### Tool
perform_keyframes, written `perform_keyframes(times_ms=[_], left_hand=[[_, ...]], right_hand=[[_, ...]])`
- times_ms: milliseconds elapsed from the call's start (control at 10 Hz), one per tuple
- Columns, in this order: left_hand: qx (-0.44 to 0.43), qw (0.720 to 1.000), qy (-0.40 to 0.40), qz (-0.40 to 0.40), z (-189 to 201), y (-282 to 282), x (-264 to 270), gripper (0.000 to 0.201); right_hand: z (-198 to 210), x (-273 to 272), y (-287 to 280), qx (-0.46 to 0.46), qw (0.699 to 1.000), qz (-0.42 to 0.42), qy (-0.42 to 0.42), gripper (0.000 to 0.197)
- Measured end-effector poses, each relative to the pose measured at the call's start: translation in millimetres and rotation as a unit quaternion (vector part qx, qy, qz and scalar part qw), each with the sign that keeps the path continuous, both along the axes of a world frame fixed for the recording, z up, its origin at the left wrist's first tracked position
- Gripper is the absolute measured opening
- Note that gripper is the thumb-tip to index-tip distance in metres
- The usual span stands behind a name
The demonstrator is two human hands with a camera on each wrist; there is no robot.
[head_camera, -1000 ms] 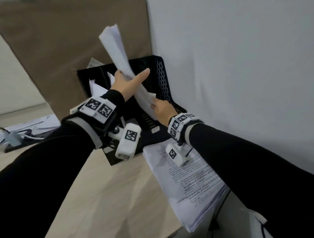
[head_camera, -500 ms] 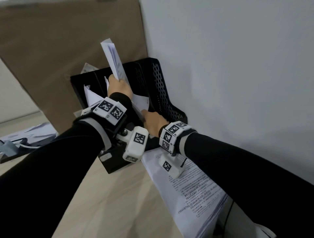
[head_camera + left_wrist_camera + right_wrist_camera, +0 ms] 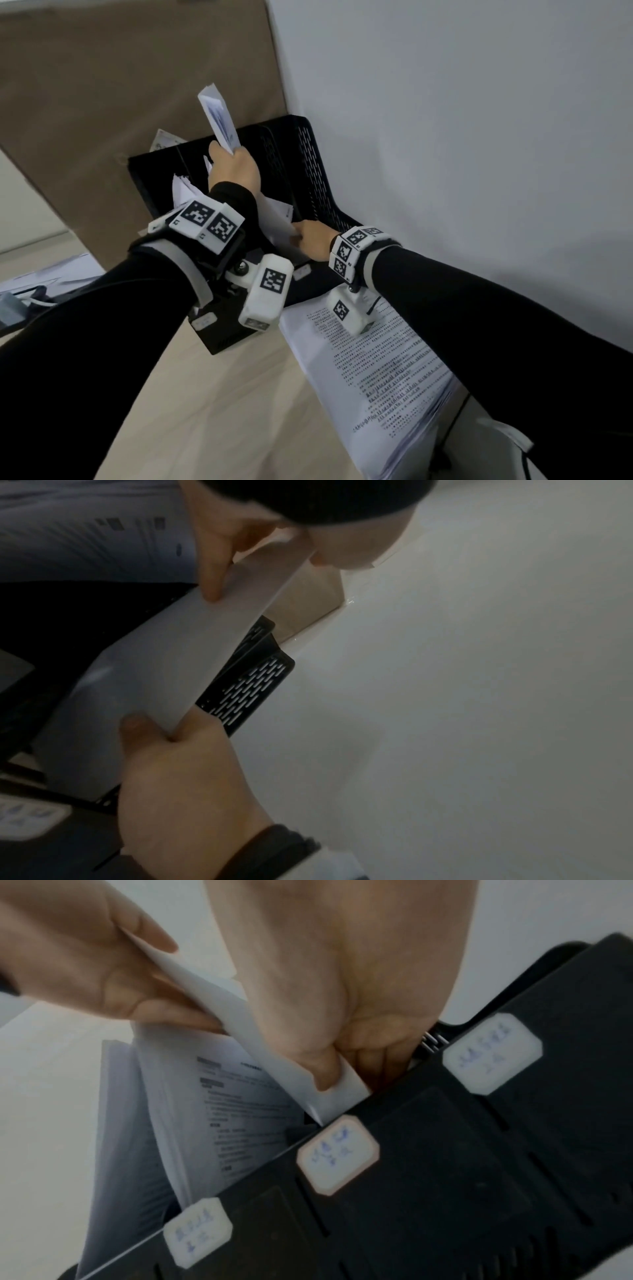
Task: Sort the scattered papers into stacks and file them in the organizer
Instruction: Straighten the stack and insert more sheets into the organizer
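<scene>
Head view first: both hands are on one bundle of papers (image 3: 219, 120) over the black organizer (image 3: 308, 164), which sits in the middle of the frame against the white wall (image 3: 462, 137). Left hand (image 3: 234, 168) is curled around the bundle's upper part, so the top end sticks up and leans toward the upper left above the fist. Right hand (image 3: 313, 241) pinches the bundle's lower corner, down at the organizer's front edge. Left wrist view shows it plainly: thumb (image 3: 214, 569) pressed on the sheet face near the top of the frame, the other hand gripping the far corner at lower centre, the paper bowed between the two grips. Right wrist view has the pinched corner just above the middle label (image 3: 337, 1153) on the organizer's front, with printed sheets (image 3: 219, 1110) already standing in the slot to the left. Lower right of the head view, a thick printed stack (image 3: 376, 370) lies flat on the pale desk (image 3: 205, 411), touching the organizer's front.
</scene>
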State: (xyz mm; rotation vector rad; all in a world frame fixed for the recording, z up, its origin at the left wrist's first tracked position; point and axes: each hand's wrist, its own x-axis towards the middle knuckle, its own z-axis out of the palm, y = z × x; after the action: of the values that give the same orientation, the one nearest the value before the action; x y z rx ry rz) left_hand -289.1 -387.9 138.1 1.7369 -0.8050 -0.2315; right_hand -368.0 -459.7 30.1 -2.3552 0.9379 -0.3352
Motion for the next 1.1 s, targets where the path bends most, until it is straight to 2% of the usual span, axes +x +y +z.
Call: perform_keyframes(times_ms=[100,200,300,400,500,600,700,800,900,1000,1100], left_hand=[[-0.002,1.000,-0.008,0.021,1,-4,6,0.047],[-0.015,0.998,-0.038,0.045,-1,-4,10,0.043],[-0.014,0.998,-0.051,0.046,-4,-5,13,0.043],[-0.020,0.999,-0.025,-0.003,-9,-10,10,0.048],[0.031,0.996,0.032,-0.076,-17,-18,10,0.058],[0.085,0.986,0.113,-0.083,-28,-27,16,0.063],[0.148,0.979,0.085,-0.112,-39,-24,8,0.069],[0.179,0.969,0.079,-0.152,-44,-15,3,0.094],[0.187,0.963,0.080,-0.176,-42,2,-5,0.079],[0.154,0.965,0.092,-0.190,-36,26,-11,0.055],[0.137,0.967,0.068,-0.203,-34,63,-20,0.023]], right_hand=[[-1,8,1,-0.005,1.000,-0.029,0.003,0.033],[-1,17,7,-0.096,0.994,-0.054,-0.025,0.027],[3,22,14,-0.208,0.975,-0.077,-0.006,0.025],[2,28,6,-0.186,0.981,-0.059,0.000,0.025],[-4,28,-8,-0.108,0.991,-0.049,0.064,0.030],[-5,23,-10,-0.076,0.991,-0.039,0.099,0.040],[-5,22,-2,-0.058,0.996,-0.056,0.042,0.036],[-5,11,10,-0.044,0.996,-0.078,0.020,0.036],[3,-12,23,-0.046,0.996,-0.078,0.005,0.031],[19,-39,38,-0.066,0.994,-0.081,-0.010,0.029],[36,-73,65,-0.081,0.992,-0.083,-0.042,0.029]])
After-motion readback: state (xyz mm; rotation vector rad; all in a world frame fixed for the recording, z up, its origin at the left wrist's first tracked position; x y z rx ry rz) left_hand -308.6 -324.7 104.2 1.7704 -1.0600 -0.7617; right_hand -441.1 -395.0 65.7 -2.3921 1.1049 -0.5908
